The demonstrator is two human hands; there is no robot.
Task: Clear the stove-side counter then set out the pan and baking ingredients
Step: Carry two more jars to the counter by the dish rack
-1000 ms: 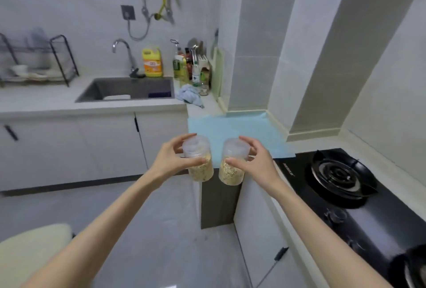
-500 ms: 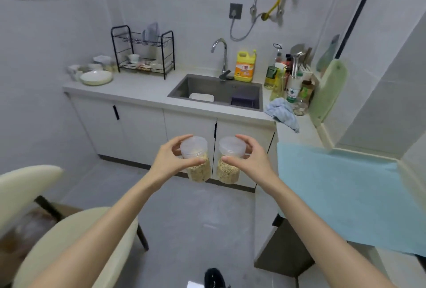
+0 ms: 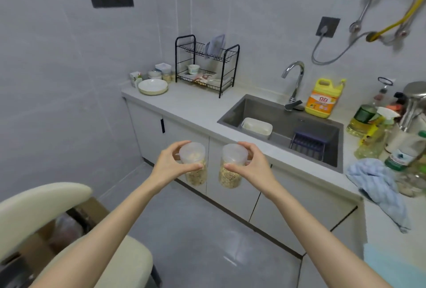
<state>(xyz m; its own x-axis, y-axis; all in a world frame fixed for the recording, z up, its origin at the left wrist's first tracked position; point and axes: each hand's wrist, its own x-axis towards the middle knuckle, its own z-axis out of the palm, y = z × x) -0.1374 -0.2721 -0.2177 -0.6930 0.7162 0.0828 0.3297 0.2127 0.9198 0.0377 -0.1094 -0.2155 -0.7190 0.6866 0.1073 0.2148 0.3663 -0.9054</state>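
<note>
Held up in mid-air, side by side with a narrow gap between: two clear cylindrical plastic jars with translucent lids, each partly filled with pale flakes. Closed around the left jar [image 3: 196, 173], the left grip [image 3: 170, 165], thumb across the front and fingers curled behind the lid end. Closed the same way around the right jar [image 3: 230, 176], the right grip [image 3: 253, 168]. Both roughly upright, over the grey floor, before the white cupboard doors, short of the grey stone tabletop [image 3: 198, 108].

On that tabletop:
- one black two-tier wire dish rack [image 3: 207, 64]
- one round white plate [image 3: 152, 86] just left of it
- one chrome tap [image 3: 295, 80]
- one yellow detergent bottle [image 3: 322, 100]
- one blue striped cloth [image 3: 378, 184] draped over the edge

In the single grey sink [image 3: 272, 110]: one white rectangular tub [image 3: 256, 126], one dark slatted basket [image 3: 307, 142]. At lower left, one cream chair [image 3: 34, 214].
</note>
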